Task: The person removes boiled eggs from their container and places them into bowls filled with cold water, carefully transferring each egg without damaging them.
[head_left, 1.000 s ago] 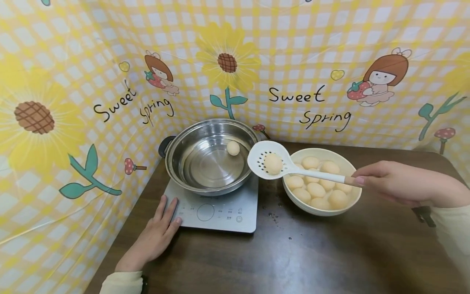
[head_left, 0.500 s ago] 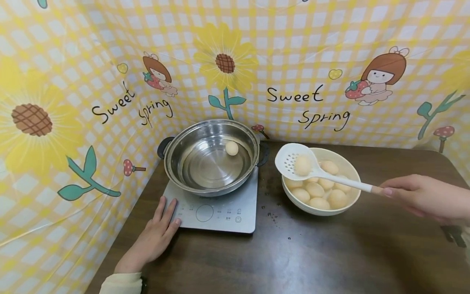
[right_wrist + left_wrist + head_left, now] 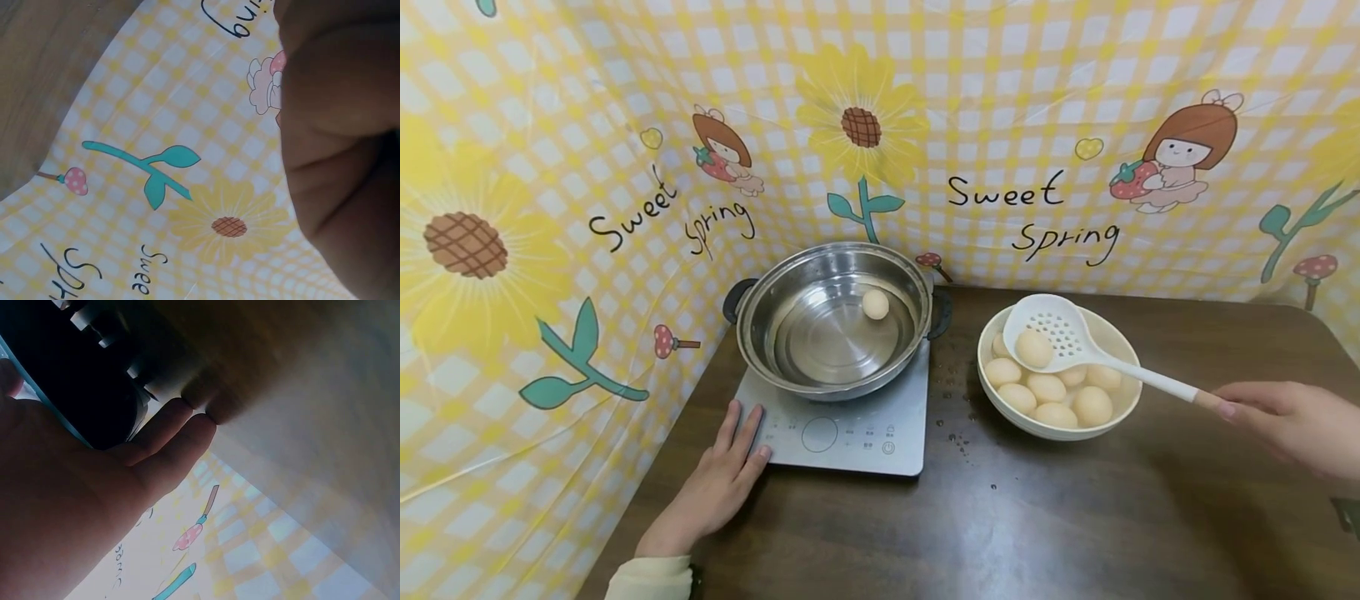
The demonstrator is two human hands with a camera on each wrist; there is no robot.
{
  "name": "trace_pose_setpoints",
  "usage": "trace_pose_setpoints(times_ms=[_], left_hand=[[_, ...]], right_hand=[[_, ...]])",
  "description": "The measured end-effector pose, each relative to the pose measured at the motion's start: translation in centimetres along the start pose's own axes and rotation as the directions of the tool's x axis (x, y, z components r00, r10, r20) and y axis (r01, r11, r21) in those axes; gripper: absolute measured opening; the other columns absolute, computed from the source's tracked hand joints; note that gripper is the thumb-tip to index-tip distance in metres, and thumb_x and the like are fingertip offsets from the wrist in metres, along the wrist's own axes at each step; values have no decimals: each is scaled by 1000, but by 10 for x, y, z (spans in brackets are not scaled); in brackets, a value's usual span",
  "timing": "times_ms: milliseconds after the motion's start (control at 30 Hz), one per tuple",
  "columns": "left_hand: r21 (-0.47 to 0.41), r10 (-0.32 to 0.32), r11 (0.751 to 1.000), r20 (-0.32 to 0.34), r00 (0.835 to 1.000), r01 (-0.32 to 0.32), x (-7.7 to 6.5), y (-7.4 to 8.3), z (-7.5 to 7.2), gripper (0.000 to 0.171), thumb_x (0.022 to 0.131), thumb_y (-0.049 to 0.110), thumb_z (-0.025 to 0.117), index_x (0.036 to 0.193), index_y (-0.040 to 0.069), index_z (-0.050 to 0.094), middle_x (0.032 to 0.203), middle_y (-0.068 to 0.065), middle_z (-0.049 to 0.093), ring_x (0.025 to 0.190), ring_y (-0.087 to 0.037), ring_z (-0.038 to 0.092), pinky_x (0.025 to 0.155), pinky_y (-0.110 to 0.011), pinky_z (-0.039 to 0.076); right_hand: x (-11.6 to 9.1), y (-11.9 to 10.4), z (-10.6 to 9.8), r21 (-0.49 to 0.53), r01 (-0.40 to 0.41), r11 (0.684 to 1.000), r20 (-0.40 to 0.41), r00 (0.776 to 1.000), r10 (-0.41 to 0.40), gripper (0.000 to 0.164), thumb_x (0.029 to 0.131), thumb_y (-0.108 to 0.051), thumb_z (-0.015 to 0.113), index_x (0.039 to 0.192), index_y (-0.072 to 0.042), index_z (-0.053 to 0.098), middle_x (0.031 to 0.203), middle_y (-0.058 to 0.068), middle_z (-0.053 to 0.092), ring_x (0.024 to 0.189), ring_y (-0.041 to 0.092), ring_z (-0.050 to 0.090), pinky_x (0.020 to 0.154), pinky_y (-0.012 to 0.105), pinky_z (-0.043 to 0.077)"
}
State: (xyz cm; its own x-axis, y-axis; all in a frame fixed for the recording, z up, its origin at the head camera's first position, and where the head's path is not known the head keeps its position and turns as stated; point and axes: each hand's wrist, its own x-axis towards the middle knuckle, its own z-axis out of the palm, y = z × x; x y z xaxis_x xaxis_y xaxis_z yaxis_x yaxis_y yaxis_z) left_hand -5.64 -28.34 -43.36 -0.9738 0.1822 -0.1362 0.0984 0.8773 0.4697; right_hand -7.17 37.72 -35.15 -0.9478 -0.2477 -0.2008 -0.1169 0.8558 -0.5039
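My right hand (image 3: pixel 1296 425) grips the handle of a white slotted skimmer (image 3: pixel 1060 327), its perforated head over the cream bowl (image 3: pixel 1060 432). One egg (image 3: pixel 1033 347) sits at the left side of the skimmer head. Below it the bowl holds several more eggs (image 3: pixel 1047 387) in water. My left hand (image 3: pixel 718 479) rests with straight fingers at the left front edge of the induction cooktop (image 3: pixel 842 446). On the cooktop stands a steel pot (image 3: pixel 835 387) of clear water, with a single egg (image 3: pixel 876 304) in it. The right wrist view shows only part of my hand, not the skimmer.
Black side handles (image 3: pixel 940 314) stick out from the pot. Water drops (image 3: pixel 953 437) dot the brown table (image 3: pixel 1000 533) between cooktop and bowl. A yellow checked cloth (image 3: pixel 985 100) hangs behind and along the left side.
My right hand has moved right and toward me, carrying the skimmer with its egg from beside the pot to over the bowl. The left hand has stayed in place.
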Motion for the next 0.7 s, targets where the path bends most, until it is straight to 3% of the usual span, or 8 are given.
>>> trace_pose_setpoints(times_ms=[200, 300, 367, 433, 500, 600, 633, 700], left_hand=[[2, 0, 1000, -7, 1000, 0, 0, -1, 2, 67, 111, 45, 32, 163, 8, 12, 165, -24, -10, 140, -62, 17, 102, -77, 23], [-1, 0, 1000, -9, 1000, 0, -1, -1, 2, 67, 111, 45, 32, 163, 8, 12, 166, -24, -10, 142, -60, 15, 104, -76, 21], [-2, 2, 1000, -12, 1000, -2, -1, -1, 3, 67, 111, 44, 32, 163, 8, 12, 166, -24, -10, 143, -58, 15, 105, -76, 20], [0, 4, 1000, -16, 1000, -4, -1, -1, 2, 66, 111, 44, 33, 163, 8, 13, 166, -24, -10, 143, -58, 15, 105, -75, 20], [3, 8, 1000, -21, 1000, -8, -1, -1, 2, 66, 111, 43, 33, 163, 7, 13, 166, -24, -9, 143, -58, 15, 105, -75, 21], [5, 9, 1000, -22, 1000, -9, -1, 0, 2, 66, 111, 43, 33, 163, 7, 13, 166, -24, -9, 142, -60, 16, 105, -76, 22], [4, 8, 1000, -20, 1000, -8, -1, 0, 1, 66, 111, 43, 33, 163, 8, 13, 166, -24, -10, 141, -60, 16, 104, -76, 22], [2, 3, 1000, -15, 1000, -3, 0, 1, 1, 66, 111, 44, 33, 163, 9, 12, 166, -23, -10, 140, -62, 17, 102, -77, 24]], right_hand=[[-6, 8, 9, -105, 50, 993, -144, 987, -65, 35, 108, -21, 52, 132, 4, 59, 57, -8, 44, 41, 10, 37, 38, 27, 35], [-5, 11, 10, -125, 74, 989, -213, 972, -100, 34, 106, -19, 57, 131, 3, 59, 70, 3, 64, 55, 25, 60, 50, 46, 52], [-4, 13, 9, -136, 76, 988, -254, 961, -109, 34, 104, -19, 59, 131, 2, 60, 86, 16, 72, 73, 45, 66, 58, 65, 50], [-3, 12, 8, -140, 72, 988, -291, 950, -111, 34, 103, -19, 61, 130, 2, 60, 98, 27, 71, 79, 52, 65, 59, 72, 46], [-4, 10, 8, -143, 68, 987, -347, 931, -114, 33, 103, -19, 61, 130, 0, 61, 94, 26, 71, 62, 39, 63, 51, 56, 50], [-5, 4, 7, -122, 102, 987, -427, 892, -145, 32, 102, -16, 63, 132, -3, 61, 83, 16, 70, 43, 15, 40, 35, 31, 35], [-5, 1, 7, -114, 114, 987, -454, 877, -154, 32, 101, -14, 63, 132, -4, 62, 79, 11, 68, 41, 11, 32, 33, 27, 28], [-4, -5, 6, -100, 142, 985, -484, 858, -173, 32, 100, -12, 66, 131, -6, 63, 72, 1, 63, 40, 8, 31, 32, 26, 27]])
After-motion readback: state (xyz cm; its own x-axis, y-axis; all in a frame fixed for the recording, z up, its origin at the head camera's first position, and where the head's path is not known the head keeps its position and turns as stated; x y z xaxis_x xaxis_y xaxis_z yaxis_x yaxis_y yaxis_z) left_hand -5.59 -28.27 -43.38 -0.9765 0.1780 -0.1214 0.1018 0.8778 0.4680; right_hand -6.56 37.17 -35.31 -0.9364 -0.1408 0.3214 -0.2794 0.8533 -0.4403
